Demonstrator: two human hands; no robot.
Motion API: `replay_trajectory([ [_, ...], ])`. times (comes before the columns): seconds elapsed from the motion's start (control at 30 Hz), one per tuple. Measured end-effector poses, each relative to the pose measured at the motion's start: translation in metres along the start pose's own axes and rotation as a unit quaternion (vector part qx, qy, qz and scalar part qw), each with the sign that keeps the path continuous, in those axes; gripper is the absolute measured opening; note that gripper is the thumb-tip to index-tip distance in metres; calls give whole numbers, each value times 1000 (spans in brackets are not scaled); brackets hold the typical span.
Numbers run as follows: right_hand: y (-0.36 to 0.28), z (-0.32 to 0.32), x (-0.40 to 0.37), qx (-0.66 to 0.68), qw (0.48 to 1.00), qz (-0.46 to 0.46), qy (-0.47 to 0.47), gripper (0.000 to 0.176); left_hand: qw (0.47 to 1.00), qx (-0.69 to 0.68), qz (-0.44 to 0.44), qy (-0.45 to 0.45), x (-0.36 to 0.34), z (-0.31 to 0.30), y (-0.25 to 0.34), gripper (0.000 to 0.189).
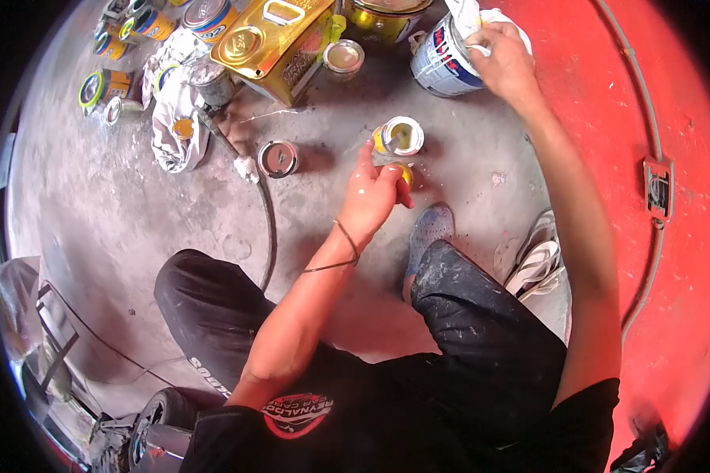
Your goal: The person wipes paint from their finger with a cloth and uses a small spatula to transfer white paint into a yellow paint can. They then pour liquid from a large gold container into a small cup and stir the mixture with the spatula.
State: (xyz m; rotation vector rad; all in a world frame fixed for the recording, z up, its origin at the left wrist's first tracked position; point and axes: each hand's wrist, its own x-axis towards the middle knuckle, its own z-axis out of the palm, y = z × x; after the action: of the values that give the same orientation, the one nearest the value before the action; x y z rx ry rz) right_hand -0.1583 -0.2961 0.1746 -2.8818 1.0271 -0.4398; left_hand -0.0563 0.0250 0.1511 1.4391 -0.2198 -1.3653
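My left hand [375, 193] is closed around a small yellow round thing [405, 175], partly hidden by the fingers. Its index finger reaches out to the side of a small open can [405, 135] with a yellow label, pale rim and greenish-yellow inside. At the upper right, my right hand [503, 63] pinches a white cloth [465, 14] over the rim of a large white and blue paint bucket [438, 67]. Left of the small open can stands another small can [278, 159] with a brownish top.
A gold rectangular tin [272, 43] stands at the back beside a round can [344, 57]. Several paint cans [106, 87] and a stained white rag [173, 130] are at the left. A dark hose [270, 229] crosses the concrete; a grey cable [647, 118] runs along the red floor.
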Motion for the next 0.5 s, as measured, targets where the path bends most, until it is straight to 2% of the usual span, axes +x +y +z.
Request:
replay_trajectory([
  [0.07, -29, -14, -19, -91, 996, 8, 4, 31, 999, 36, -11, 10, -4, -7, -4, 76],
  [0.1, -46, -25, -29, -88, 996, -23, 14, 33, 998, 54, -16, 17, -3, -17, -10, 76],
  [0.17, -74, -42, -50, -79, 993, -83, 31, 35, 968, 218, 98, 75, 22, -43, -52, 80],
  [0.23, -86, -38, -75, 78, 986, -107, -104, 39, 901, 365, 206, 113, 40, -56, -68, 83],
  [0.37, -110, -12, -106, 132, 957, -215, -143, 42, 827, 439, 346, 59, 89, -45, -65, 100],
  [0.4, -109, 3, -105, 128, 952, -234, -152, 41, 848, 392, 353, 41, 103, -41, -67, 100],
  [0.43, -105, 17, -103, 125, 945, -254, -161, 41, 850, 408, 332, 25, 114, -38, -69, 100],
  [0.47, -97, 29, -100, 126, 936, -290, -153, 27, 851, 424, 310, 10, 124, -37, -70, 100],
  [0.5, -94, 30, -96, 113, 938, -286, -160, 25, 850, 439, 290, -2, 125, -34, -63, 101],
])
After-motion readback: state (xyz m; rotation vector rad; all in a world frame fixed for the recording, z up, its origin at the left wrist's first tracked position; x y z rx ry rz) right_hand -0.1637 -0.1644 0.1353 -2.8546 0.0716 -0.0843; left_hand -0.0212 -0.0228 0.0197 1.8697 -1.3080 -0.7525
